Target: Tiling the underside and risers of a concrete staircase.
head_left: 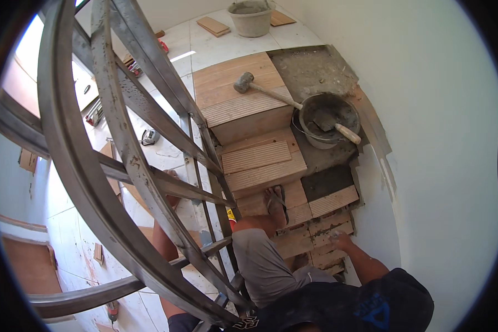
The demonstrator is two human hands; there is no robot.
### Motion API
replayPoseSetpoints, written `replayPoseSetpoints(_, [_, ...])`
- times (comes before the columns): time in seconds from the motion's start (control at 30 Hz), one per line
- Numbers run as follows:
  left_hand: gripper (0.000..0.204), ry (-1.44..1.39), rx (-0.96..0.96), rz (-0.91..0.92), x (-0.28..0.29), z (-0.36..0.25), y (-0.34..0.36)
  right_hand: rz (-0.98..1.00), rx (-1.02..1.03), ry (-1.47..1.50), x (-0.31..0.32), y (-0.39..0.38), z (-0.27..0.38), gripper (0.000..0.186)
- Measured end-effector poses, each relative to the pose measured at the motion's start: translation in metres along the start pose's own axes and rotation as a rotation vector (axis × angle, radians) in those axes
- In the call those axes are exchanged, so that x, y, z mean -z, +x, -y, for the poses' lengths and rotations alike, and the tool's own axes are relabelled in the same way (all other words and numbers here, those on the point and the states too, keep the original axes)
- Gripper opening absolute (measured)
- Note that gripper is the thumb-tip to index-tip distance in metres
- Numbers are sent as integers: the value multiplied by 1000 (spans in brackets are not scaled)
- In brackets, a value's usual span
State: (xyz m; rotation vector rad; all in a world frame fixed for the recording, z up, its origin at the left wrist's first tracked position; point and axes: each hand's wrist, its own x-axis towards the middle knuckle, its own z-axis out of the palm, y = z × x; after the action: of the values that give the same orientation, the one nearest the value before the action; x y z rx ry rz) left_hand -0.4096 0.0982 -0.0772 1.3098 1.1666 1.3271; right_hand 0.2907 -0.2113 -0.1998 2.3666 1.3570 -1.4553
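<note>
My right hand, greyish at the fingertips, is low over the narrow wood-look tile steps by the right wall. Its fingers look loosely bent and apart, with nothing visible in them. On the far side of the metal railing, my left arm reaches up to my left hand. A railing bar crosses that hand and hides most of its fingers, so its grip does not show. My sandalled foot stands on a tiled step. Above it, a loose grooved tile strip lies on another tread.
A rubber mallet rests on the upper step, its handle reaching a black bucket with a trowel on top. A grey bucket and loose tiles stand on the white floor. Bare mortar shows beside the treads.
</note>
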Motion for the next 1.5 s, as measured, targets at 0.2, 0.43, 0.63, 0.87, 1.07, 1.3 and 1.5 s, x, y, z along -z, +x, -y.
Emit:
replayPoseSetpoints(0.2, [24,471,119,-38,14,-46,-39,10,-66,-6,-1,-5,-14,64])
replayPoseSetpoints(0.43, [28,923,124,-27,28,-90,-39,-80,194,-50,-11,-5,-45,48])
replayPoseSetpoints(0.63, [37,1514,-114,-51,53,-154,-37,-93,-52,240,-16,-10,-48,50])
replayPoseSetpoints(0.87, [43,1405,455,-472,125,-159,-92,-29,-194,374,-12,-53,-45,65])
replayPoseSetpoints(1.07, [52,1068,576,-882,173,-106,-130,-2,-274,437,-24,-70,-57,53])
replayPoseSetpoints(1.3, [62,852,504,-1079,188,-53,-134,-88,-198,387,-17,-68,-58,33])
replayPoseSetpoints(1.5, [71,697,451,-1159,167,-39,-143,-9,-168,428,-10,-51,-42,30])
